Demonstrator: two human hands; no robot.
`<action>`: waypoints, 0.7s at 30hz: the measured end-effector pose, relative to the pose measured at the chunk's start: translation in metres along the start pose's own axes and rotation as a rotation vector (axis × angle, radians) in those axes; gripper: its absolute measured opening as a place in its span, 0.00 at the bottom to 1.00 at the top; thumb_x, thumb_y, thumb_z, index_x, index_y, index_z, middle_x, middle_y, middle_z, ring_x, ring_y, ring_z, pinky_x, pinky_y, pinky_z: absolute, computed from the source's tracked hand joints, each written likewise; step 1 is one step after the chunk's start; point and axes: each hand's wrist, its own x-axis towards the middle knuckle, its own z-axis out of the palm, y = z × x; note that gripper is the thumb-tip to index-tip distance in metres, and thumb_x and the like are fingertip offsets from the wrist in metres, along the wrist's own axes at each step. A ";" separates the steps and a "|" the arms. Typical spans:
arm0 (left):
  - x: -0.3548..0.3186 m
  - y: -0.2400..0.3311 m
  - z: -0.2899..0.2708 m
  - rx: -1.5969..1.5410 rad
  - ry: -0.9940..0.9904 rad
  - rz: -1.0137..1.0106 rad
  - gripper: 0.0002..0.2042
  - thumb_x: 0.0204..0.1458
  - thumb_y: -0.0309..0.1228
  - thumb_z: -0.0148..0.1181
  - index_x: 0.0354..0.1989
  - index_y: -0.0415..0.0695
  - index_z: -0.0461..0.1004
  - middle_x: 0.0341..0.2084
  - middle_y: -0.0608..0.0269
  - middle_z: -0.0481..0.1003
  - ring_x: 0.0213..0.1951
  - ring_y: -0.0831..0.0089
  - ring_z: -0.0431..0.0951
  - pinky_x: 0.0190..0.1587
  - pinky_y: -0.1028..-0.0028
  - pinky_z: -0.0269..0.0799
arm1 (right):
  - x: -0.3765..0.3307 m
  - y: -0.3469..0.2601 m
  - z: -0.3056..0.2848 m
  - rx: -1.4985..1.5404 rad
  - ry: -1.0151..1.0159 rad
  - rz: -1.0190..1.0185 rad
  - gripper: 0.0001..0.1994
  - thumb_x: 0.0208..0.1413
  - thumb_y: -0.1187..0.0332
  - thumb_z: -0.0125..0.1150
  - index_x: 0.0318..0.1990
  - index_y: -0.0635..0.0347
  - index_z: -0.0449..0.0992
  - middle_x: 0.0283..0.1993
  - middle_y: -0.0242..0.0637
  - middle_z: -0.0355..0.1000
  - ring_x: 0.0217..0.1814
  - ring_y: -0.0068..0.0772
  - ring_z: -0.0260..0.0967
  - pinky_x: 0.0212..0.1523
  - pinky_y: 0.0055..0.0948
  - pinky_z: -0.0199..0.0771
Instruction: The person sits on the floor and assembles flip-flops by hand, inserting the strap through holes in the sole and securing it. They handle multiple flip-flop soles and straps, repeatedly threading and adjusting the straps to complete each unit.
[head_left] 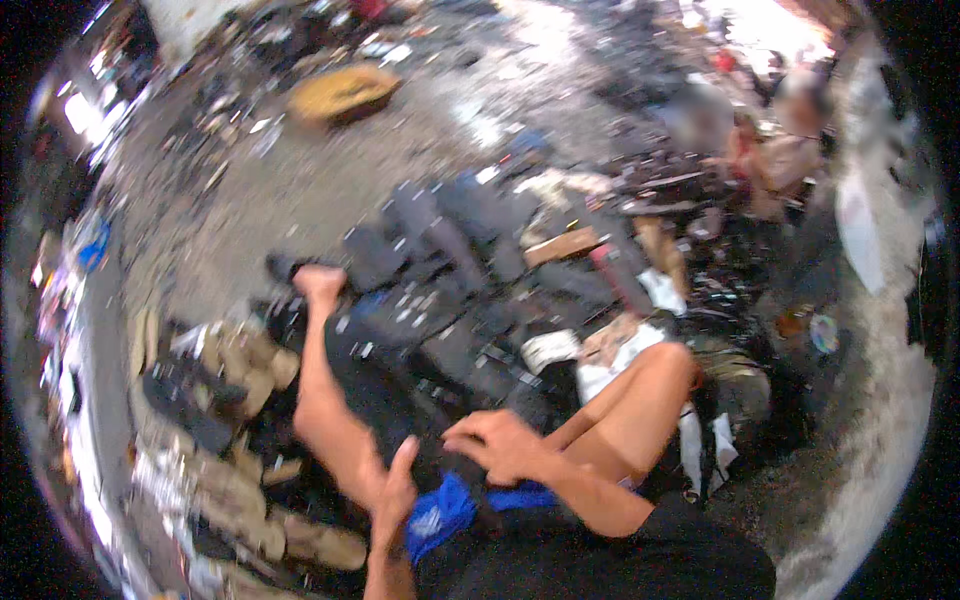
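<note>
Dark long pieces [462,355], blurred, mid-frame.
Left hand [393,492] has thumb upward, right hand [500,446] bent fingers; grip I cannot tell.

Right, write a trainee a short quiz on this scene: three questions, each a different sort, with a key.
1. True or false: the left hand and the right hand are pressed together palm to palm.

2. What colour is the cloth at the person's lap?
a) red
b) blue
c) green

3. Which lies farther from the person: the yellowish rounded object or the brown block?

Key
1. False; a gap shows between them.
2. b
3. The yellowish rounded object; it lies out on the floor, beyond the pile that bears the brown block.
</note>
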 end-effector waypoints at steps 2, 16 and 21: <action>-0.001 -0.001 0.017 -0.287 -0.044 0.019 0.20 0.56 0.25 0.60 0.57 0.34 0.67 0.47 0.57 0.75 0.47 0.70 0.74 0.52 0.71 0.70 | 0.004 -0.014 -0.004 -0.157 0.041 -0.035 0.10 0.59 0.62 0.61 0.39 0.59 0.80 0.41 0.45 0.77 0.46 0.50 0.74 0.48 0.42 0.73; -0.004 0.009 0.031 -0.329 -0.022 0.023 0.19 0.59 0.25 0.56 0.57 0.32 0.64 0.45 0.57 0.75 0.44 0.72 0.75 0.49 0.73 0.71 | 0.022 -0.031 0.000 0.291 0.373 0.099 0.11 0.55 0.67 0.68 0.37 0.63 0.74 0.30 0.39 0.77 0.32 0.26 0.77 0.33 0.29 0.75; -0.006 -0.006 0.033 0.039 0.043 0.092 0.21 0.59 0.28 0.57 0.58 0.31 0.63 0.50 0.50 0.73 0.51 0.63 0.73 0.55 0.67 0.68 | 0.019 -0.028 0.015 0.028 0.580 -0.101 0.09 0.52 0.68 0.70 0.33 0.63 0.78 0.29 0.41 0.78 0.29 0.31 0.78 0.32 0.28 0.76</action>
